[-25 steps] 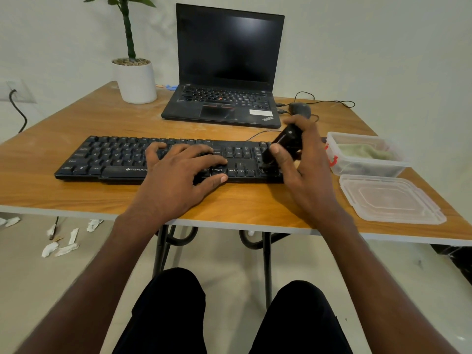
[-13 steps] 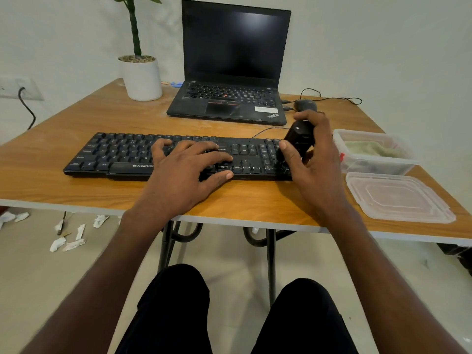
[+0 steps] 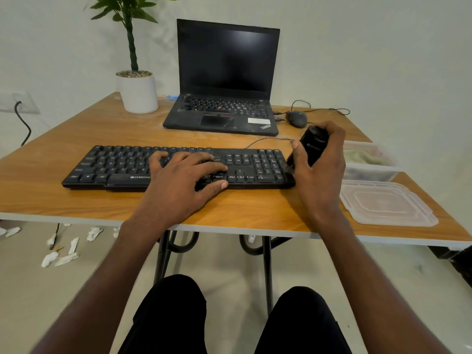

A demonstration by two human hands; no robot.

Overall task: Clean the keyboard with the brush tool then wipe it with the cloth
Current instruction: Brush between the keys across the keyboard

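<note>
Where the wooden table [image 3: 76, 200] meets a pale wall, a potted plant [image 3: 139, 92] stands far left, an open laptop [image 3: 224, 80] beside it, then a mouse [image 3: 296, 118]; torn paper scraps [image 3: 61, 256] litter the floor at left. The black keyboard [image 3: 122, 166] lies near the front edge, its long axis running left to right. The left hand [image 3: 178, 185] rests flat on its middle keys, fingers spread. The right hand [image 3: 319, 172] grips the brush tool [image 3: 313, 148] at the keyboard's right end, tilted, top leaning far-right, lower tip hidden. A clear container [image 3: 370, 166] holding the green cloth [image 3: 362, 156] sits right, its lid [image 3: 385, 204] nearer.
</note>
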